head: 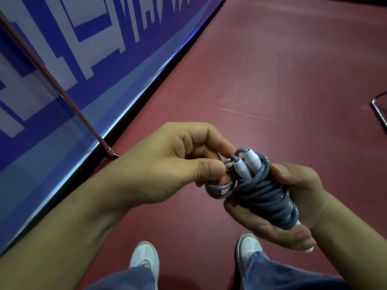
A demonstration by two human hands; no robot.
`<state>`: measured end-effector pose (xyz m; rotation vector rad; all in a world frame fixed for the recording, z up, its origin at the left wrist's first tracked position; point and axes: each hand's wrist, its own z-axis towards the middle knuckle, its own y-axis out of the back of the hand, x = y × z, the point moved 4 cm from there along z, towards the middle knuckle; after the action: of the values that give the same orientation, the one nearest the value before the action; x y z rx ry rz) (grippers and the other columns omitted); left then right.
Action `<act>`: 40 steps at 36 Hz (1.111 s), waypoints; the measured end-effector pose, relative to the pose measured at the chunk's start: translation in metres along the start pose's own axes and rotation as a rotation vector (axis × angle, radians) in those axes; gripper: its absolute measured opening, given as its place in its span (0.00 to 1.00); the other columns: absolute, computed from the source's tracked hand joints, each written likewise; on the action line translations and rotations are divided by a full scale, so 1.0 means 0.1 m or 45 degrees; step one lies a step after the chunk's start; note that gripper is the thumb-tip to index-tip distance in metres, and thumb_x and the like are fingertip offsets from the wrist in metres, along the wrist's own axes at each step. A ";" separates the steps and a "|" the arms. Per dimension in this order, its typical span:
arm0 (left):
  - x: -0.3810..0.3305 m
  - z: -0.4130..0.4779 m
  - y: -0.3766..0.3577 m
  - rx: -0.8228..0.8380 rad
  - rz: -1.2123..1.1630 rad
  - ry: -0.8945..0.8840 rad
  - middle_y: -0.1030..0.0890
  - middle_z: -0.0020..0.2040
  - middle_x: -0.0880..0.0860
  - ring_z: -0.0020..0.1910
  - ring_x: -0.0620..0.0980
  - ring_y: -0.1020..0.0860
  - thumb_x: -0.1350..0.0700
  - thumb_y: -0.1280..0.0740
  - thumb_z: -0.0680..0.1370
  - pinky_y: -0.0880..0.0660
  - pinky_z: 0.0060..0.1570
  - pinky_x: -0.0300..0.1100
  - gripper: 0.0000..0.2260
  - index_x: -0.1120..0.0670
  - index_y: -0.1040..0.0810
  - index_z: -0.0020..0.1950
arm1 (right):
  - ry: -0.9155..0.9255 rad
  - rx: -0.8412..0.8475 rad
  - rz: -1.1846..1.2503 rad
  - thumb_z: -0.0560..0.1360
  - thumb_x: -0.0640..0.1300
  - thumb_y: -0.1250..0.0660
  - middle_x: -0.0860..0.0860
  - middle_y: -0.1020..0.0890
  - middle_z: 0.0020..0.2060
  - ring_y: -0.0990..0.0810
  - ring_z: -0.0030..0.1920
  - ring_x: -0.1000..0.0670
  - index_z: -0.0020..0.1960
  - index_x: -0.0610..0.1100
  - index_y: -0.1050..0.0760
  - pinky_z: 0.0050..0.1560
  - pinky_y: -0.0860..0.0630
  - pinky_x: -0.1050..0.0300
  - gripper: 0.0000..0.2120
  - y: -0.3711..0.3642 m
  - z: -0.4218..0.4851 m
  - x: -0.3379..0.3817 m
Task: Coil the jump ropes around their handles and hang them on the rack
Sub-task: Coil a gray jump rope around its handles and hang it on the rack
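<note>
A grey jump rope is wound in many turns around its two white handles, whose tips stick out at the top of the bundle. My right hand holds the coiled bundle from below and the side, fingers curled round it. My left hand pinches a loose grey loop of the rope between thumb and fingers, just left of the handle tips. The lower handle ends are mostly hidden by the coil and my right palm.
A metal pole slants down to a foot at the base of a blue and white banner wall on the left. Red floor spreads ahead. A metal frame corner shows at the right edge. My white shoes stand below.
</note>
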<state>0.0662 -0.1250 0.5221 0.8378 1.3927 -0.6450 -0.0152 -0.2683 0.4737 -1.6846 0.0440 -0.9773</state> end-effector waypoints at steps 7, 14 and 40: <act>-0.01 -0.02 0.10 -0.387 0.145 -0.045 0.16 0.36 0.52 0.34 0.38 0.21 0.63 0.27 0.76 0.26 0.38 0.30 0.11 0.51 0.18 0.56 | 0.215 -0.356 -0.158 0.75 0.54 0.27 0.39 0.25 0.45 0.27 0.22 0.50 0.64 0.46 0.28 0.20 0.28 0.61 0.23 0.13 -0.05 0.12; -0.06 -0.05 0.04 -0.694 0.395 -0.179 0.16 0.38 0.47 0.37 0.43 0.17 0.60 0.22 0.72 0.20 0.39 0.37 0.08 0.49 0.16 0.44 | 0.344 -0.930 -0.538 0.75 0.52 0.31 0.41 0.19 0.49 0.31 0.23 0.47 0.60 0.49 0.23 0.24 0.29 0.59 0.15 0.13 0.05 0.14; -0.08 0.02 -0.16 -0.857 0.297 -0.099 0.16 0.32 0.47 0.29 0.44 0.17 0.64 0.20 0.69 0.22 0.32 0.33 0.08 0.54 0.17 0.38 | 0.326 -1.363 -1.214 0.76 0.49 0.26 0.47 0.22 0.32 0.24 0.26 0.43 0.59 0.59 0.27 0.25 0.24 0.50 0.16 0.22 -0.04 0.22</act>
<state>0.0533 -0.1361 0.5278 0.4146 1.2955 -0.0099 0.0060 -0.2906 0.4685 -2.6057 -0.0980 -2.1331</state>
